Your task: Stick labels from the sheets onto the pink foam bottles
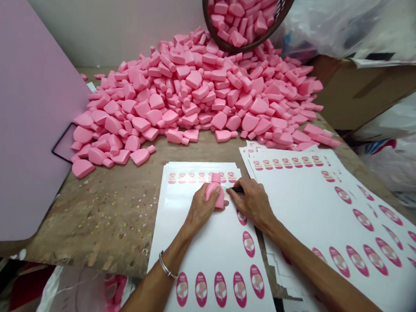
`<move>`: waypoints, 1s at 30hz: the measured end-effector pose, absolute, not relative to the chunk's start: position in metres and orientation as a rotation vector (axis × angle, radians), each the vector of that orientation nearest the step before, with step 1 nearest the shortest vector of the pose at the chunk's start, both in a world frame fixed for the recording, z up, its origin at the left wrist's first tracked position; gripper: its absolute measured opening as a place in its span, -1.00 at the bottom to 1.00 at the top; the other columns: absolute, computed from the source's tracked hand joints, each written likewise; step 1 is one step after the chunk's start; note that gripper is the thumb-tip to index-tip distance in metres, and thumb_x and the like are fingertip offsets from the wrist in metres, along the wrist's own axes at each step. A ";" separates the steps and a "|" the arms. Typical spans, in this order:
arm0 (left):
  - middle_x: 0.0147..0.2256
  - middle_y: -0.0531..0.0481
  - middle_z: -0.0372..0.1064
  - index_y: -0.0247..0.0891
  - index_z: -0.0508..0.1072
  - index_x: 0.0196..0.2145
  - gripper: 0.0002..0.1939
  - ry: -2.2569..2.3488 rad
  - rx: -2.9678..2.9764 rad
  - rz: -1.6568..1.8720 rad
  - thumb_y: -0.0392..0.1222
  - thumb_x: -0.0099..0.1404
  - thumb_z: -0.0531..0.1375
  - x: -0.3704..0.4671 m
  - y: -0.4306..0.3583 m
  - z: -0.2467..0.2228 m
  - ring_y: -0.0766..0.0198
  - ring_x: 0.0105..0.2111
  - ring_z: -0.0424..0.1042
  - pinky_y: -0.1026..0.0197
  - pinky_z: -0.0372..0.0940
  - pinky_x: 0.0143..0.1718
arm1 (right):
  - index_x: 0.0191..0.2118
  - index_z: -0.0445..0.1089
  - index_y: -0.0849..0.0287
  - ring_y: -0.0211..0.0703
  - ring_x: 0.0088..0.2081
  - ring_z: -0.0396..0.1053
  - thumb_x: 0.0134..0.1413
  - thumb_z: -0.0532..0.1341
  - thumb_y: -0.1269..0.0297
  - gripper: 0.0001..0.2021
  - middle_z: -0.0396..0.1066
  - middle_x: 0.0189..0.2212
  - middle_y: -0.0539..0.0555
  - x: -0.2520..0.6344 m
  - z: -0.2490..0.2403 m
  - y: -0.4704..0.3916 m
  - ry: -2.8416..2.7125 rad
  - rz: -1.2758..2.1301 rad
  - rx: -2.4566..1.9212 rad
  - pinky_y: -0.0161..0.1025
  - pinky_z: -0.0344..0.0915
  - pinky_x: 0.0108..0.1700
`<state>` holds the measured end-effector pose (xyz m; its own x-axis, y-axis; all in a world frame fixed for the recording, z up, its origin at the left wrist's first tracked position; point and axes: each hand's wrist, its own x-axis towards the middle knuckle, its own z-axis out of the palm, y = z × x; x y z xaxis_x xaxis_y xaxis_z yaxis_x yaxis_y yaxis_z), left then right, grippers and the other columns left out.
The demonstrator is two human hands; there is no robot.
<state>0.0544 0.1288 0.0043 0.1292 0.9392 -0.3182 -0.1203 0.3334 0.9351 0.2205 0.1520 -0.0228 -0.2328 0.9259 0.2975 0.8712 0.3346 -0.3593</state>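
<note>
In my left hand (200, 207) is a small pink plastic bottle (212, 189), its neck pointing away from me and my thumb pressed along its side. My right hand (256, 203) is closed around a slim dark tool (238, 189), whose tip reaches towards the bottle; its exact kind is too small to make out. Both hands are over a white sheet of stickers (195, 240). Oval pink stickers (220, 289) line its lower and right edges, with a row of small stickers (192, 176) along the top. Part of that row is hidden behind the bottle.
A big heap of pink bottles (198, 89) covers the table's far side, below a tilted brown basket (233, 48) of more. Further sticker sheets (298, 195) overlap on the right. A pink board (25, 114) stands left; a cardboard box (369, 91) stands back right.
</note>
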 end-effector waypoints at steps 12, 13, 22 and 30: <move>-0.34 -0.11 0.40 -0.34 0.33 -0.12 -0.55 1.059 0.822 1.013 0.10 0.23 0.16 0.049 0.129 -0.001 0.21 -0.44 0.51 0.15 0.46 -0.38 | -0.44 0.27 0.15 -0.25 -0.48 0.23 0.01 0.21 0.04 -0.73 0.31 -0.52 -0.01 0.229 0.004 0.142 -1.670 0.620 -1.554 -0.27 0.20 -0.39; -0.32 -0.11 0.40 -0.34 0.34 -0.14 -0.56 1.041 0.803 1.031 0.10 0.23 0.16 0.048 0.129 0.000 0.22 -0.45 0.51 0.15 0.46 -0.39 | -0.44 0.27 0.16 -0.26 -0.49 0.22 0.00 0.21 0.00 -0.70 0.30 -0.52 -0.01 0.230 0.010 0.141 -1.577 0.704 -1.558 -0.29 0.19 -0.42; -0.42 -0.17 0.45 -0.45 0.45 -0.22 -0.40 0.891 0.563 1.109 0.21 0.31 -0.05 0.046 0.103 0.035 0.21 -0.50 0.46 0.16 0.45 -0.50 | -0.09 0.46 0.17 -0.32 -0.53 0.15 -0.03 0.25 -0.03 -0.56 0.26 -0.54 -0.05 0.208 0.046 0.110 -1.475 1.123 -1.411 -0.32 0.15 -0.49; -0.37 -0.19 0.48 -0.43 0.48 -0.21 -0.38 0.858 0.550 1.124 0.21 0.32 -0.07 0.044 0.094 0.042 0.17 -0.40 0.50 0.10 0.47 -0.38 | -0.23 0.53 0.17 -0.16 -0.35 0.39 -0.06 0.27 -0.02 -0.62 0.51 -0.35 0.06 0.193 0.047 0.100 -1.462 1.082 -1.433 -0.26 0.31 -0.32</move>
